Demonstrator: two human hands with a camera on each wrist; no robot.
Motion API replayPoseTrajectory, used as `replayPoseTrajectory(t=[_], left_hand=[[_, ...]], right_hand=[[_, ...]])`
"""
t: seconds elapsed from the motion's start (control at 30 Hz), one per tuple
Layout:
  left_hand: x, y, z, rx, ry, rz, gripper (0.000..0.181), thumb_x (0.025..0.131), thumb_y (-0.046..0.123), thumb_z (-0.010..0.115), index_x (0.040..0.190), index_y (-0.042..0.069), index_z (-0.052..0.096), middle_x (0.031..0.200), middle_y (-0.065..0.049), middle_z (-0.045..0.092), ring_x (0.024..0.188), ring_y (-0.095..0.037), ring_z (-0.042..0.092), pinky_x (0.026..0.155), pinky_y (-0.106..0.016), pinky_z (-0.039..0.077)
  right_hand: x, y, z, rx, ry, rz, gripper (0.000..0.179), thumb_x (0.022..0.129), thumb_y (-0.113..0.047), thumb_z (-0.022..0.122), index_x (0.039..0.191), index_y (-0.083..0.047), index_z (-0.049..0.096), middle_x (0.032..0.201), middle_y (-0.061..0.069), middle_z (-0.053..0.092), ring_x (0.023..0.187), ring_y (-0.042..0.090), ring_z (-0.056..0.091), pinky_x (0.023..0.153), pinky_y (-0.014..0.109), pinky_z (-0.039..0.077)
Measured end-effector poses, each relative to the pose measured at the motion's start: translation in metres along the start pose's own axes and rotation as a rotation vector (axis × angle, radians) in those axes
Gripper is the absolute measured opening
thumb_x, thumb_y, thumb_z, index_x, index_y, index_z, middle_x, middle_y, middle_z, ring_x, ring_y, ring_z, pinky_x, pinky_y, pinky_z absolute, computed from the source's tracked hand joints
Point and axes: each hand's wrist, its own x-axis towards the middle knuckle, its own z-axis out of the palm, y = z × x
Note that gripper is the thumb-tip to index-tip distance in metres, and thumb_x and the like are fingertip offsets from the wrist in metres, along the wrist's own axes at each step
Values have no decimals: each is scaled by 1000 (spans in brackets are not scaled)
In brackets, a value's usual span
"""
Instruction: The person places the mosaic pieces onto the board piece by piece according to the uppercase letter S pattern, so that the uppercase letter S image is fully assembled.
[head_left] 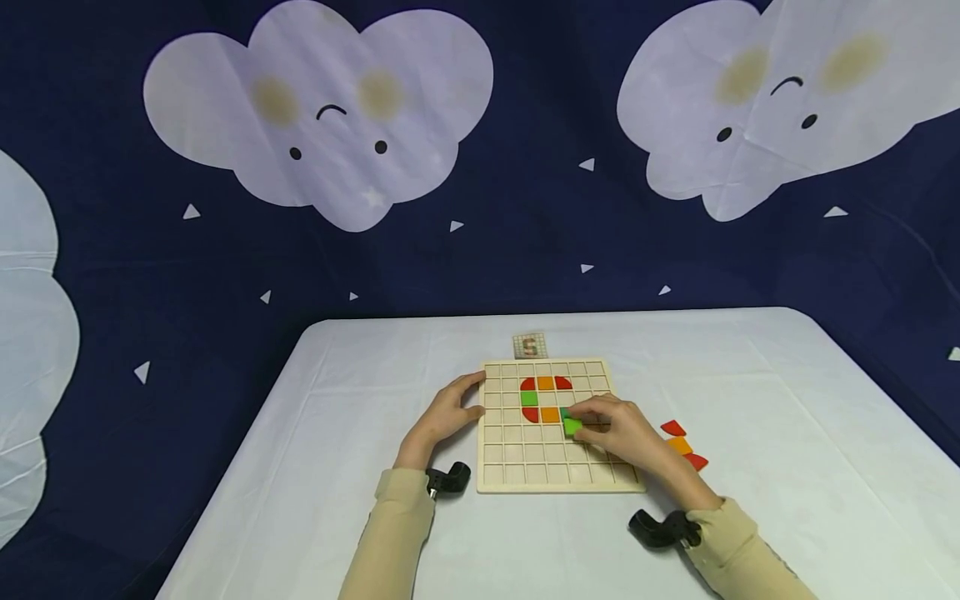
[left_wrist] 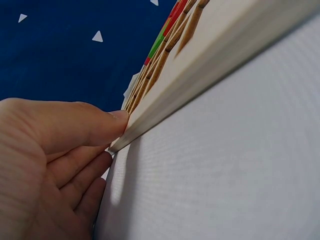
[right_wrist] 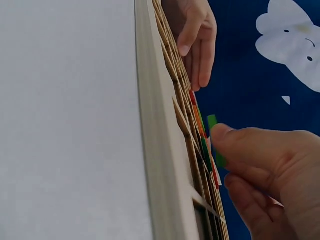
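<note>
A square wooden grid board (head_left: pixel 513 476) lies flat on the table. Seven coloured pieces form a curved figure on it: red quarter-rounds (head_left: pixel 530 414), orange squares (head_left: pixel 550 414), a green square (head_left: pixel 529 398) at left and another green piece (head_left: pixel 566 412), partly covered by my right hand. Between thumb and fingers, my right hand (head_left: pixel 618 427) pinches a bright green square tile (head_left: pixel 573 427) close over the board; the right wrist view shows this tile (right_wrist: pixel 212 122) tilted on edge. At the board's left edge rests my left hand (head_left: pixel 444 412), thumb and fingertips touching the rim with fingers fairly straight.
Behind the board lies a small pattern card (head_left: pixel 530 346) with an S-like figure. To the right, beside my right forearm, are loose red (head_left: pixel 673 428) and orange (head_left: pixel 679 446) pieces. A white cloth covers the table (head_left: pixel 300 500); a dark cloud-print curtain (head_left: pixel 540 275) hangs behind.
</note>
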Motion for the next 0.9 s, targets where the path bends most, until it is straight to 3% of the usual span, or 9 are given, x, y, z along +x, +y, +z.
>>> replayPoseTrajectory(t=[0.27,0.5,0.9], left_hand=[[2,-1,1,2,-1,10,62,83,4,65,140,3,43,143,-16,41,135,-30,32,111,-43,24],[1,-2,1,-3,-4,5,62,83,4,65,141,3,43,143,-15,41,135,-30,32,111,-42,24],[2,-3,1,3,-5,12,62,83,4,65,141,3,43,143,-15,42,135,-30,32,111,-43,24]], right_hand=[[-2,-2,3,-28,-15,-5,32,78,-14,78,109,-13,70,105,-4,65,97,15,59,82,36,51],[-2,-1,3,-55,-7,-56,34,75,-12,79,108,-12,70,105,-5,66,98,15,59,82,34,52],[-2,0,4,-38,9,-89,30,75,-5,78,105,-10,71,102,-3,66,96,15,60,81,31,53]])
